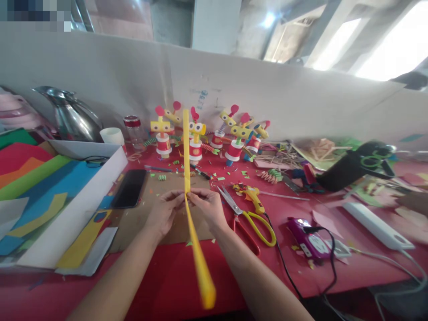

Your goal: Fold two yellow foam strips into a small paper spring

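Both my hands meet over the brown cardboard mat, pinching a long yellow paper strip. My left hand [166, 209] grips it from the left, and my right hand [207, 205] presses it between thumb and fingers from the right. One length of the yellow paper strip [187, 151] stands upright above my fingertips. The other length slants down toward me, its near end blurred. At the fingertips the two lengths meet; whether a fold lies there is hidden. Scissors [257, 227] with yellow handles lie just right of my right hand, and a phone [129, 189] rests left of my left hand.
Several paper-cup figures [163, 143] line the back of the red table. A yellow glue gun [255, 199], red-handled pliers [245, 238], a purple device [309, 240] with cables and a white power strip [377, 225] lie right. A white box [78, 209] holds coloured paper at left.
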### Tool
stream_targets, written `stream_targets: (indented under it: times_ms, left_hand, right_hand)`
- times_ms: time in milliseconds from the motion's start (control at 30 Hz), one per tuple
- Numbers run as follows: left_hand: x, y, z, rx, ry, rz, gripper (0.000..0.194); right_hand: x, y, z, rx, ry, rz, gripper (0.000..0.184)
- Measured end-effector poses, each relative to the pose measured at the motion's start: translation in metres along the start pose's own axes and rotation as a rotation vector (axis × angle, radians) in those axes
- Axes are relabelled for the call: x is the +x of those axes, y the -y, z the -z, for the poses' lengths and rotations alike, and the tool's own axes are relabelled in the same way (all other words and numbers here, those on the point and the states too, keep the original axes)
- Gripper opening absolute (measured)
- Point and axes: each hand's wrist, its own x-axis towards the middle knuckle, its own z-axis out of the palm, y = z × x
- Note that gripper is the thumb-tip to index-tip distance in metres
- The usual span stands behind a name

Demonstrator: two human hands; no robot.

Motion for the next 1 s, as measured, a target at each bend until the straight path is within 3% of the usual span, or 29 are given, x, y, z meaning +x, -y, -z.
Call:
stream_targets:
  times_ms: [233, 433, 667, 833, 1000]
  left_hand:
    - [0.0009, -0.0016, 0.0014, 0.044, -0.043, 0.009, 0.03]
    - [0.0014, 0.0004, -0.0027, 0.022, -0.131, -0.076, 0.025]
    - [0.0012, 0.0061, -0.0044, -0.06, -0.036, -0.058, 0.02]
    - [-0.0011, 0.0, -0.0011, 0.103, 0.01, -0.002, 0.024]
    - [0.0008, 0.0028, 0.002, 0.214, -0.074, -0.094, 0.028]
  right_hand:
    - [0.0005, -0.0082, 0.0015, -0.035, 0.027, 0.074, 0.018]
    - [0.0005, -0.0061, -0.0012, -0.034, 0.095, 0.093, 0.019]
    - [0.0015, -0.0046, -0.0014, 0.109, -0.05, -0.012, 0.021]
    - [0.0031, -0.0029, 0.0003, 0.068, -0.021, -0.035, 0.019]
    - [0.0019, -0.0043, 0.0005, 0.046, -0.012, -0.058, 0.021]
